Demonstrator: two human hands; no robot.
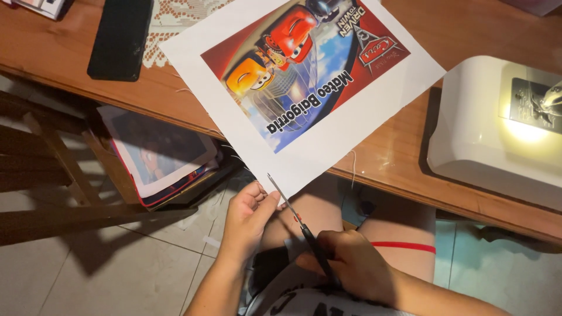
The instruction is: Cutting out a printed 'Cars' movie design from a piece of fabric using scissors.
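Fabric sheet point(304, 88) looks light, floppy; left hand point(246, 219) pinches near corner taut, right hand point(351, 260) closed round scissors point(298, 225).

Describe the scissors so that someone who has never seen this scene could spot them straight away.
Start at the wooden table and find the white fabric sheet printed with cartoon cars that hangs over its near edge. At the sheet's lowest corner, pinched by the left hand, sit the scissors, gripped by the right hand. They are the only thin metal thing here, blades pointing up at the fabric edge.
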